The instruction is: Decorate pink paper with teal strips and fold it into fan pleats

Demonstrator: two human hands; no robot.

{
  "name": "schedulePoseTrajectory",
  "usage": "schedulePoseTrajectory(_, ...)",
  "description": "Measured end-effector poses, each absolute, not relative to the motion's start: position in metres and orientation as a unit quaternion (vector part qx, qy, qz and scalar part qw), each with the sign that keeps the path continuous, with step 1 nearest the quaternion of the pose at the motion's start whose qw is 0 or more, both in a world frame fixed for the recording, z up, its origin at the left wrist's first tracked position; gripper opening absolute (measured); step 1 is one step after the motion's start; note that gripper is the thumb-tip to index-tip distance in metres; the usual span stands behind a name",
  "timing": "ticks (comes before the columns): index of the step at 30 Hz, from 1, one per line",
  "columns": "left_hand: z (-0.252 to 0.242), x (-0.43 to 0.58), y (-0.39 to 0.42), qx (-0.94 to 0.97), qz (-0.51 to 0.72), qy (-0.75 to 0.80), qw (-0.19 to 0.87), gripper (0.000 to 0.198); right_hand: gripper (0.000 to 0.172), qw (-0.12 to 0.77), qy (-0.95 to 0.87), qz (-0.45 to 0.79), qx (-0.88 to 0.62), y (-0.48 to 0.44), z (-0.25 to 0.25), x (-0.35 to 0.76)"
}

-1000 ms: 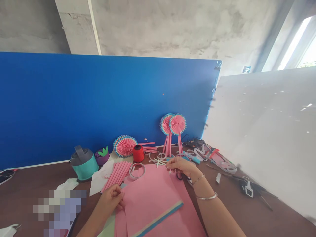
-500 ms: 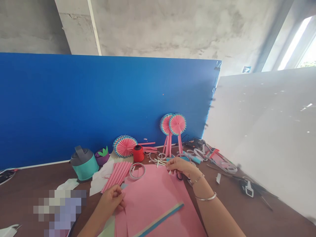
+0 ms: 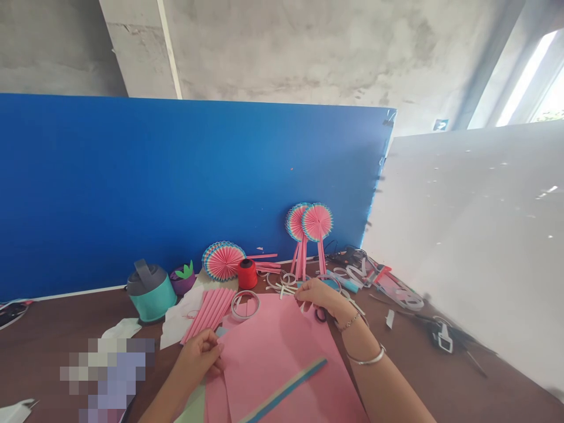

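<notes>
A pink sheet of paper (image 3: pixel 268 352) lies in front of me with a blue and cream strip (image 3: pixel 291 388) slanting across its lower part. My left hand (image 3: pixel 202 355) pinches the sheet's left edge between thumb and fingers. At the far right corner of the sheet, my right hand (image 3: pixel 319 296) is closed on the paper. More pink paper shows beneath it. Beside the far edge rests a roll of tape (image 3: pixel 245 305), and left of it lies a pleated pink paper (image 3: pixel 209 314). Scissor handles (image 3: pixel 321 315) peek out by my right wrist.
Folded paper fans (image 3: pixel 318 222) lean on the blue partition (image 3: pixel 176 176), and another fan (image 3: pixel 224 261) lies behind a red thread spool (image 3: pixel 247 274). At left stands a teal and grey container (image 3: pixel 152 294). Strips and cables clutter the right; a black and white tool (image 3: pixel 443 336) lies there.
My right hand has shifted very slightly left with the sheet's corner, and the strip's end has moved a little with it. The left hand stays in place.
</notes>
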State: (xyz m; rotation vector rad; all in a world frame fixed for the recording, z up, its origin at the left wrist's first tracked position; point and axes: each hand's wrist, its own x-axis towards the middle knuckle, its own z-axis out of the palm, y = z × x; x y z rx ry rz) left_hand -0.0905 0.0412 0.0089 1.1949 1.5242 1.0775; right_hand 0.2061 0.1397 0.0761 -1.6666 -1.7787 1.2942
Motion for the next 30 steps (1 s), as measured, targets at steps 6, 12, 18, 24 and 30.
schedulePoseTrajectory(6,0.006,-0.093,0.043,0.481,0.423,0.621,0.452,0.029,0.010,0.207,-0.630,0.480,-0.574,0.144,0.071,0.212)
schedulePoseTrajectory(12,0.002,-0.093,0.045,0.473,0.430,0.622,0.452,0.032,0.008,0.210,-0.638,0.489,-0.557,0.145,0.068,0.214)
schedulePoseTrajectory(18,0.005,-0.091,0.044,0.480,0.425,0.618,0.455,0.031,0.008,0.197,-0.638,0.485,-0.566,0.144,0.069,0.212)
schedulePoseTrajectory(24,0.010,-0.089,0.041,0.482,0.421,0.620,0.454,0.028,0.006,0.204,-0.644,0.471,-0.567,0.148,0.062,0.209)
schedulePoseTrajectory(30,0.010,-0.089,0.040,0.484,0.417,0.622,0.452,0.028,0.007,0.202,-0.640,0.460,-0.581,0.145,0.066,0.203)
